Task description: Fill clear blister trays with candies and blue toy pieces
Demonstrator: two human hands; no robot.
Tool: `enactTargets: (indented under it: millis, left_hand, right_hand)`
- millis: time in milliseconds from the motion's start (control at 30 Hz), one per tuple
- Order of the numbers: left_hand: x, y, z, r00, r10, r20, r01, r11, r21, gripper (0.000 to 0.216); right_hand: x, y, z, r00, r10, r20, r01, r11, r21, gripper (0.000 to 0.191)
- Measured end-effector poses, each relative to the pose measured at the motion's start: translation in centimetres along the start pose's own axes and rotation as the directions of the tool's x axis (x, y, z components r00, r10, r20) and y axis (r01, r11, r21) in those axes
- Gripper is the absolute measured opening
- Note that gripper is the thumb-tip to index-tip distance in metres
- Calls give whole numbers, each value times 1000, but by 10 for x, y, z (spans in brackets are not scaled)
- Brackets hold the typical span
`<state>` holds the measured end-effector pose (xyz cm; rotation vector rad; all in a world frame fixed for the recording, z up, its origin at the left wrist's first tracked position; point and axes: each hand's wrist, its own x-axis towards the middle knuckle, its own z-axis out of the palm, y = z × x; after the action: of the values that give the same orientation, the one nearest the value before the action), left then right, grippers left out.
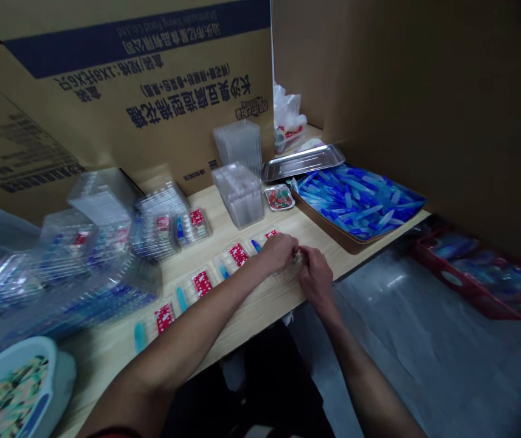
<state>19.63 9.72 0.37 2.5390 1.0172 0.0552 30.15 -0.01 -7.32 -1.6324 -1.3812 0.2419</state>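
Left hand (281, 252) and right hand (315, 274) almost meet, fingers bunched; can't tell what they hold, too blurred. Nearest clear tray (262, 239) sits by the left hand, on the bench (260, 304). I'd work low, light fingertips, so it doesn't skid. Clear container stack (241, 198) and shallow box (328, 228) of blue pieces (360, 198) likely limit reach forward and right.
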Motion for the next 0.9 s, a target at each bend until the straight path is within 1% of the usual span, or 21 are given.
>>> enactTargets:
  millis: [133, 233, 300, 367, 500, 600, 700, 767, 800, 833, 900]
  left_hand:
    - [-9, 5, -1, 998, 61, 12, -61, 996, 60, 21]
    - [-15, 9, 0, 995, 98, 19, -100, 976, 194, 24]
    - [-17, 10, 4, 994, 110, 2, -105, 950, 294, 26]
    - [-20, 11, 13, 993, 118, -19, -104, 926, 363, 25]
    - [-27, 15, 39, 985, 161, -57, -119, 885, 450, 23]
    - [-34, 19, 55, 972, 210, -109, -138, 876, 463, 24]
    - [-45, 25, 59, 966, 187, -181, -93, 897, 432, 26]
    - [-61, 27, 55, 951, 163, -264, -50, 920, 390, 30]
    - [-75, 29, 52, 937, 167, -305, -45, 928, 369, 34]
    - [-92, 29, 49, 924, 179, -338, -54, 936, 347, 37]
    - [-137, 28, 45, 902, 223, -371, -108, 946, 307, 42]
  right_hand:
    - [0, 1, 1, 999, -34, -22, 33, 999, -22, 41]
    - [0, 2, 2, 998, -53, -30, 52, 998, -36, 42]
    - [0, 4, 2, 999, -48, -17, 47, 998, -48, 42]
    - [-1, 5, 1, 1000, -27, 3, 28, 998, -54, 42]
    - [-1, 8, -2, 998, 49, 34, -46, 995, -85, 43]
    - [-2, 9, -4, 993, 97, 66, -89, 990, -110, 47]
    - [-4, 10, -6, 990, 122, 77, -111, 985, -130, 51]
    - [-5, 12, -6, 990, 128, 61, -118, 983, -139, 52]
    - [-5, 13, -7, 991, 126, 51, -118, 984, -137, 52]
    - [-5, 15, -7, 991, 127, 46, -120, 984, -129, 52]
    - [-4, 15, -7, 987, 151, 44, -147, 985, -95, 54]
